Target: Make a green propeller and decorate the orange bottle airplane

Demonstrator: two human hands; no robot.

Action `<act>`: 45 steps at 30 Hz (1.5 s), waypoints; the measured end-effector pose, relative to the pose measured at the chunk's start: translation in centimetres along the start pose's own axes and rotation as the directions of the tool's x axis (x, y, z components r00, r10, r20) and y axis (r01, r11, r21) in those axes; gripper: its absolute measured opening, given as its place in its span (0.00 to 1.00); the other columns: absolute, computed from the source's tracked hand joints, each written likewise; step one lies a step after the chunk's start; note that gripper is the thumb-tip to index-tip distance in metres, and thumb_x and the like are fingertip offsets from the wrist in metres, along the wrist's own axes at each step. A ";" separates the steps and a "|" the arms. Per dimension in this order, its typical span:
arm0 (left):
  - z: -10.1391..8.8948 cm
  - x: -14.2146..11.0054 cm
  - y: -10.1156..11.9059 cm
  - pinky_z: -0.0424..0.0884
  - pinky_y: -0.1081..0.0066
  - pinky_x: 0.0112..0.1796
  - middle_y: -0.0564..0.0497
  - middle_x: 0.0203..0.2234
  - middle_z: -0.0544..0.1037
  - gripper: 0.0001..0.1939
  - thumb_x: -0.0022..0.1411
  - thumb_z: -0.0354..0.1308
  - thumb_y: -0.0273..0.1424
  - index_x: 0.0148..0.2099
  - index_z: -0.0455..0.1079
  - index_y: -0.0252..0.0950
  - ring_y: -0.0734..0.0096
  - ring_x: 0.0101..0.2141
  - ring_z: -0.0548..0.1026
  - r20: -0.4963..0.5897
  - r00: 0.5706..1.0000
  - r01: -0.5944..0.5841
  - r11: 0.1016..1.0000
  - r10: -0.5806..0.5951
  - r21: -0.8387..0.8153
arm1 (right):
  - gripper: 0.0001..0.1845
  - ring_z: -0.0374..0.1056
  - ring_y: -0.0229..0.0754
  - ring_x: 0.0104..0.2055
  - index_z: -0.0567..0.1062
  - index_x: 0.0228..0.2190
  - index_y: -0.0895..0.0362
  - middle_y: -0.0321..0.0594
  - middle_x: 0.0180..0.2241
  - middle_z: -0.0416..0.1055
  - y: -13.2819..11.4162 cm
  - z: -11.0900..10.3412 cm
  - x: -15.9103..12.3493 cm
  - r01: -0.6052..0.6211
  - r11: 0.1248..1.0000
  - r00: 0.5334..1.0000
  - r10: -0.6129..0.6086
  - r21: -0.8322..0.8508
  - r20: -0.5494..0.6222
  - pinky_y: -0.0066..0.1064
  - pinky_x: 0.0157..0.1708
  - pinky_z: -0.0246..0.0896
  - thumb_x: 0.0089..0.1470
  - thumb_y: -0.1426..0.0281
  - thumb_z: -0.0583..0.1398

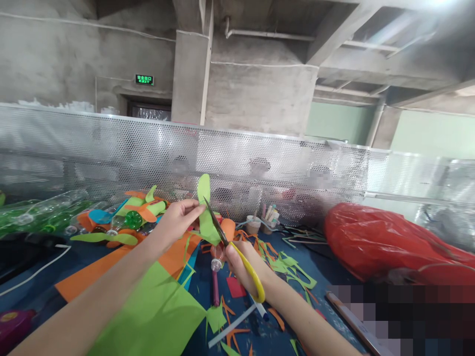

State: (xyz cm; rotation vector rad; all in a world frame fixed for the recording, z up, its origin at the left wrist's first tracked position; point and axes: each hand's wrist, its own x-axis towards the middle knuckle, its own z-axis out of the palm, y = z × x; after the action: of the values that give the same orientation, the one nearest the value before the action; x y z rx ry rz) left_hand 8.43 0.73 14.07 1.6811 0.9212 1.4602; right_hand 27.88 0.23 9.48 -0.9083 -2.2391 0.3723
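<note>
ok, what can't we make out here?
Head view, all:
Scissors: second handle hidden by the right hand.
Left hand: fingers partly hidden behind the green cutout.
Red bag: contents hidden by its plastic.
Magenta object: cut off by the left edge.
Perforated screen: detail beyond obscured by its mesh.
</note>
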 end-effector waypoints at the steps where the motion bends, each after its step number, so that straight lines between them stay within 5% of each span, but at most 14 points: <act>1: 0.0 0.0 0.0 0.68 0.72 0.28 0.54 0.21 0.74 0.09 0.52 0.62 0.37 0.27 0.68 0.37 0.71 0.24 0.71 0.001 1.000 -0.003 1.000 0.003 0.004 | 0.41 0.54 0.35 0.21 0.67 0.24 0.58 0.35 0.18 0.59 0.0 0.0 0.0 0.008 1.000 1.000 -0.008 0.002 0.002 0.28 0.21 0.51 0.56 0.40 0.34; 9: 0.0 0.3 -0.7 0.72 0.70 0.32 0.53 0.23 0.77 0.09 0.55 0.61 0.37 0.29 0.70 0.37 0.69 0.26 0.75 0.008 0.999 -0.033 0.999 0.033 0.001 | 0.38 0.62 0.38 0.21 0.63 0.19 0.56 0.40 0.18 0.66 0.2 0.3 -0.1 -0.035 0.999 0.999 0.035 0.017 0.023 0.29 0.24 0.58 0.59 0.43 0.35; 14: 0.2 0.4 -0.9 0.73 0.71 0.30 0.53 0.21 0.77 0.10 0.54 0.62 0.38 0.27 0.71 0.37 0.70 0.25 0.75 0.021 1.000 -0.020 1.000 0.021 -0.005 | 0.39 0.70 0.43 0.29 0.68 0.25 0.57 0.47 0.26 0.73 0.2 0.6 -0.2 -0.010 0.994 0.998 0.004 0.108 0.055 0.33 0.33 0.64 0.59 0.43 0.34; 23: 0.7 -0.1 -0.6 0.73 0.71 0.30 0.51 0.22 0.78 0.11 0.56 0.61 0.38 0.29 0.73 0.36 0.71 0.24 0.75 0.120 0.993 0.005 0.999 -0.001 -0.034 | 0.45 0.69 0.44 0.31 0.73 0.25 0.59 0.47 0.29 0.73 0.0 0.4 -0.1 -0.011 0.991 1.000 0.008 0.136 0.023 0.34 0.35 0.64 0.58 0.41 0.31; 45: 1.2 -0.3 -0.7 0.73 0.71 0.29 0.49 0.19 0.78 0.16 0.56 0.62 0.41 0.24 0.75 0.35 0.70 0.23 0.75 0.103 0.993 -0.060 0.997 0.054 0.054 | 0.43 0.69 0.45 0.32 0.70 0.23 0.56 0.46 0.27 0.72 0.4 0.4 0.0 -0.045 0.972 0.998 0.036 0.232 0.042 0.36 0.37 0.66 0.56 0.39 0.32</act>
State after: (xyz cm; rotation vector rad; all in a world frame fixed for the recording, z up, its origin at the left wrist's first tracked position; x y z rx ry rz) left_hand 9.57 0.77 13.17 1.8199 0.8734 1.3830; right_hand 27.78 0.49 9.03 -0.8288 -2.1574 0.6610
